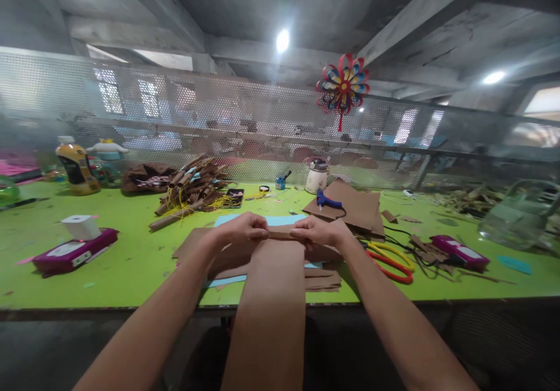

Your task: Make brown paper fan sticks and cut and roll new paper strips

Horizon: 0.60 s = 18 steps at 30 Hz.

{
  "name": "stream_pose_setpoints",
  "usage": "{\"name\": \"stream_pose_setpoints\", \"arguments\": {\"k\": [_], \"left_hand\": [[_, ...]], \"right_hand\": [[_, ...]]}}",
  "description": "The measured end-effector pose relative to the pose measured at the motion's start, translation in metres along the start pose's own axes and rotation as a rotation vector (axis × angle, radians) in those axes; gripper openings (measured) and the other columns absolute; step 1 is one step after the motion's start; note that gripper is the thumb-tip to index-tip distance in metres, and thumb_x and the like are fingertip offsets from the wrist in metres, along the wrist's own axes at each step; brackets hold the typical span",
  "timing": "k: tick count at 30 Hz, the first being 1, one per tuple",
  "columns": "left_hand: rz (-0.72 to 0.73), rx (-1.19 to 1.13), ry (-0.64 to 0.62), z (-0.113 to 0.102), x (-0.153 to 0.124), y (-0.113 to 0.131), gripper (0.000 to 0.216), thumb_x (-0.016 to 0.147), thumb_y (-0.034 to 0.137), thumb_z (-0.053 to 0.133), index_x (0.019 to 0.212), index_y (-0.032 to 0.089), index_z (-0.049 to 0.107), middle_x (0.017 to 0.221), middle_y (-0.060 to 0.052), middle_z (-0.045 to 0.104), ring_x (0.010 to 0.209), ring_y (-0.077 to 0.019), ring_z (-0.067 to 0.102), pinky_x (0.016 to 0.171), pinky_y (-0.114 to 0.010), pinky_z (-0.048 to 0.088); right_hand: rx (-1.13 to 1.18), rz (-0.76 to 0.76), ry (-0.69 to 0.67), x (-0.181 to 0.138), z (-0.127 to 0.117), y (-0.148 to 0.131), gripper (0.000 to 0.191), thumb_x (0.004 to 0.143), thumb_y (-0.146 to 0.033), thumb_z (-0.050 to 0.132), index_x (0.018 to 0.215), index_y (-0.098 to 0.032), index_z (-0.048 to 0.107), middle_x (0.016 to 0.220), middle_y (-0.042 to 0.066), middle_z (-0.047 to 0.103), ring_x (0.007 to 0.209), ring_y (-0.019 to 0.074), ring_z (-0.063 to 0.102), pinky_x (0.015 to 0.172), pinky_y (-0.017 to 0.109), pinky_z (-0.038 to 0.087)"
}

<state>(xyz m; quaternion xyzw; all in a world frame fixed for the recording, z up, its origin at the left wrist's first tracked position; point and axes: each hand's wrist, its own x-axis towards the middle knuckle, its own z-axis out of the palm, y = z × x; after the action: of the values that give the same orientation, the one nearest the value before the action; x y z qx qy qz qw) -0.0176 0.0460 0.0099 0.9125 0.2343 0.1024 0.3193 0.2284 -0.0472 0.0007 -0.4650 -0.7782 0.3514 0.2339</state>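
A long strip of brown paper [275, 297] runs from the table toward me and hangs over the front edge. Its far end is folded over in a narrow band. My left hand [245, 227] pinches the left end of that fold between thumb and fingers. At the fold's right end, my right hand [317, 230] grips it the same way. Beneath the strip lie more brown paper pieces [324, 280] and light blue sheets [231, 281].
Scissors with red and yellow handles [391, 262] lie right of my hands. Behind them a blue glue gun [328, 200] rests on brown sheets [363, 213]. Rolled brown paper bundles [188, 189] are back left. Purple boxes [79, 251] sit on both sides; a clear jug [516, 216] stands far right.
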Motion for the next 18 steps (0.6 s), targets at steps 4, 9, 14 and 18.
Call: {"name": "stream_pose_setpoints", "arguments": {"k": [4,9,14,18], "left_hand": [[-0.001,-0.008,0.024,0.005,0.003,-0.002,0.026,0.076,0.041,0.056,0.075,0.015,0.058,0.064,0.003,0.051,0.059,-0.0107,0.044,0.055,-0.021,0.033],[0.039,-0.032,0.003,0.004,0.002,0.000,0.030,0.078,0.045,0.056,0.079,0.015,0.060,0.066,0.002,0.053,0.060,-0.0111,0.046,0.055,-0.021,0.034],[0.012,-0.087,0.025,-0.002,-0.002,0.005,0.032,0.077,0.046,0.058,0.081,0.015,0.062,0.062,0.001,0.055,0.057,-0.0110,0.047,0.054,-0.022,0.033],[-0.014,-0.088,0.071,0.002,-0.001,0.006,0.029,0.076,0.043,0.057,0.078,0.014,0.060,0.062,0.001,0.056,0.057,-0.0115,0.048,0.055,-0.022,0.034]], "right_hand": [[-0.137,-0.055,0.075,0.001,0.011,-0.018,0.032,0.086,-0.046,0.050,0.084,-0.016,0.061,0.076,0.000,0.061,0.065,0.0115,0.049,0.060,0.023,0.035],[-0.297,-0.086,0.168,0.007,0.015,-0.026,0.034,0.088,-0.041,0.046,0.069,-0.015,0.057,0.068,0.000,0.055,0.065,0.0118,0.043,0.060,0.024,0.032],[-0.238,-0.091,0.166,0.009,0.011,-0.021,0.035,0.087,-0.043,0.046,0.066,-0.015,0.053,0.062,-0.002,0.046,0.061,0.0108,0.038,0.057,0.023,0.030],[-0.315,-0.098,0.168,0.006,0.011,-0.023,0.033,0.088,-0.040,0.044,0.070,-0.015,0.058,0.065,-0.001,0.051,0.060,0.0106,0.040,0.057,0.023,0.030]]}}
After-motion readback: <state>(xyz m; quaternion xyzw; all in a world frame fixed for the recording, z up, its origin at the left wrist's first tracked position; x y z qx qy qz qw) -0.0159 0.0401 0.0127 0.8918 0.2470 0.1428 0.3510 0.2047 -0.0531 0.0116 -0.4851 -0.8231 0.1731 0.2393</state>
